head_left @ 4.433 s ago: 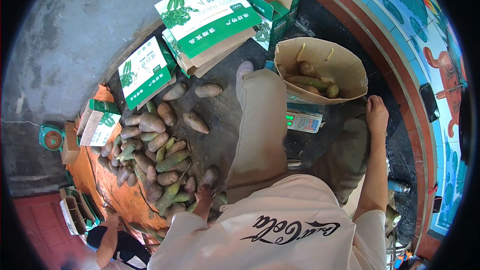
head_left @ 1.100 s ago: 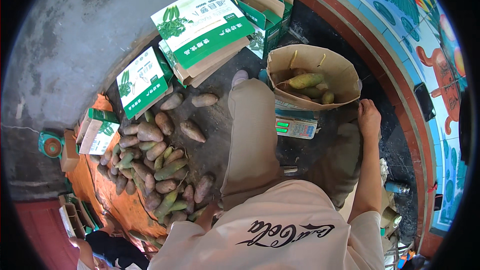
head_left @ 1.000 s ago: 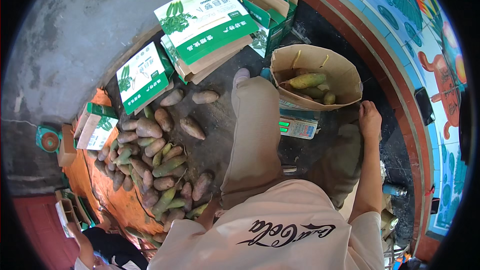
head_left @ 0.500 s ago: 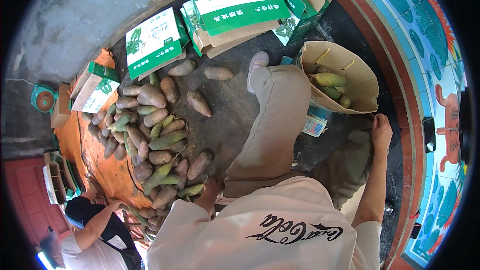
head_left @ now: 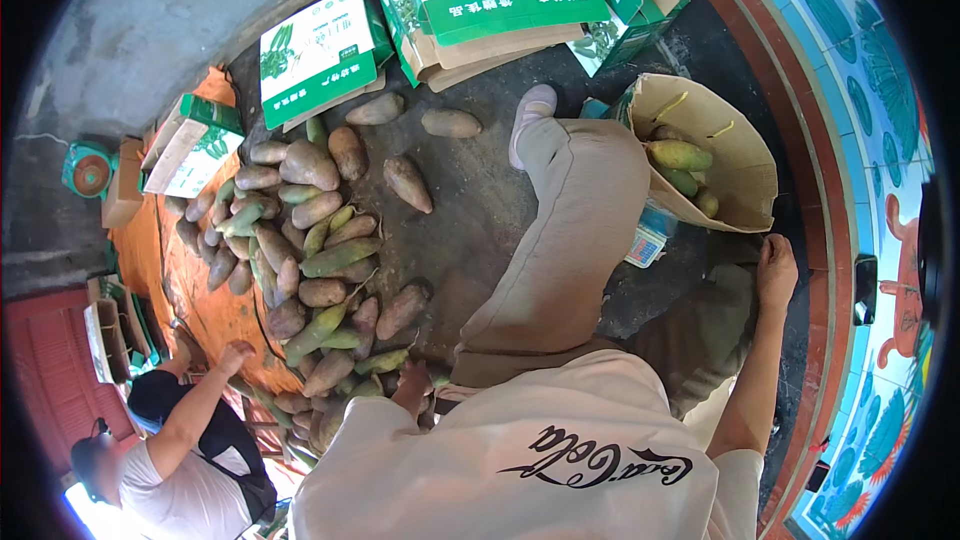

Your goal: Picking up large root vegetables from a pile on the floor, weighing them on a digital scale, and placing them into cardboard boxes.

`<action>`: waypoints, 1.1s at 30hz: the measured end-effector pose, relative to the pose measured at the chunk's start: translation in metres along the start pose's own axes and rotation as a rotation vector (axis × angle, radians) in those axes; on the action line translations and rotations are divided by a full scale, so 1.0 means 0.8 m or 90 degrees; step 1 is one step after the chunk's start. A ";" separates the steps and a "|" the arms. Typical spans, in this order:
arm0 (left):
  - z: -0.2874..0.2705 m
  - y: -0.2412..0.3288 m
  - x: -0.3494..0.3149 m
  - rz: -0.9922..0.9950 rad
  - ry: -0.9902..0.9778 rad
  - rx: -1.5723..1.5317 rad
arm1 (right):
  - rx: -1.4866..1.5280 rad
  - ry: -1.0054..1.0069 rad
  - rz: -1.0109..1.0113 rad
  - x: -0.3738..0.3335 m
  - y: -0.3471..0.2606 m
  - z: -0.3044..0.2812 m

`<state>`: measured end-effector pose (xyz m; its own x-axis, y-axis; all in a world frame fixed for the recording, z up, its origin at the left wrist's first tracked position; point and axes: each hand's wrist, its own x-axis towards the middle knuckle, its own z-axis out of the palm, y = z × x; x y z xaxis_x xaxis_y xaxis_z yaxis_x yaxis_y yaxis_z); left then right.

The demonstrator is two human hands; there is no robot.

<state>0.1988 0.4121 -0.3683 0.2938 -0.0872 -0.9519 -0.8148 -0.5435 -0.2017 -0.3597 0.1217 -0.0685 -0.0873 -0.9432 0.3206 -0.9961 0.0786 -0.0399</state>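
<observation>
My left hand (head_left: 411, 380) reaches down beside my leg to the near right edge of a pile of soil-dusted green radishes (head_left: 338, 258). It is close to a slim green radish (head_left: 383, 361); its fingers are dark and partly hidden, so I cannot tell what they hold. My right hand (head_left: 777, 272) is loosely curled just below the near right corner of an open cardboard box (head_left: 748, 155), with nothing visible in it. A few radishes (head_left: 680, 155) lie inside the box, which stands over a scale with a small keypad (head_left: 646, 245).
Green and white cartons (head_left: 325, 52) lie across the far floor, with more cartons (head_left: 505, 15) stacked beside them. A few loose radishes (head_left: 407, 184) lie between the pile and my foot. At lower left, another person (head_left: 195, 450) sits beside the pile. A tiled wall (head_left: 850, 70) bounds the right side.
My view has shifted a little. My left hand has moved slightly left, further in among the radishes. The other person's hand has lifted away from the pile. My right hand remains beside the box.
</observation>
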 end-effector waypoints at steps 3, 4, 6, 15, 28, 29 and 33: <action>0.021 -0.013 0.050 0.002 0.036 -0.040 | 0.007 -0.012 -0.005 0.008 -0.010 -0.002; 0.032 -0.021 0.073 0.021 0.037 -0.063 | 0.011 -0.017 -0.007 0.009 -0.012 -0.003; 0.037 -0.026 0.088 0.044 0.037 -0.086 | 0.003 -0.017 -0.006 0.007 -0.010 -0.002; 0.028 -0.022 0.076 0.186 -0.027 0.199 | 0.000 -0.029 -0.008 0.007 -0.009 0.002; -0.049 0.022 0.019 0.065 -0.004 0.137 | -0.011 -0.034 0.018 0.002 -0.009 -0.004; -0.061 0.022 0.005 0.115 0.021 0.203 | -0.007 -0.033 0.021 0.006 -0.015 -0.005; -0.005 -0.013 0.093 0.302 0.078 0.268 | -0.005 -0.019 -0.004 0.022 -0.033 0.002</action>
<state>0.2308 0.4078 -0.4365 -0.1120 -0.3456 -0.9317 -0.9892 -0.0508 0.1377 -0.3350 0.1021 -0.0633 -0.0813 -0.9526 0.2931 -0.9967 0.0758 -0.0302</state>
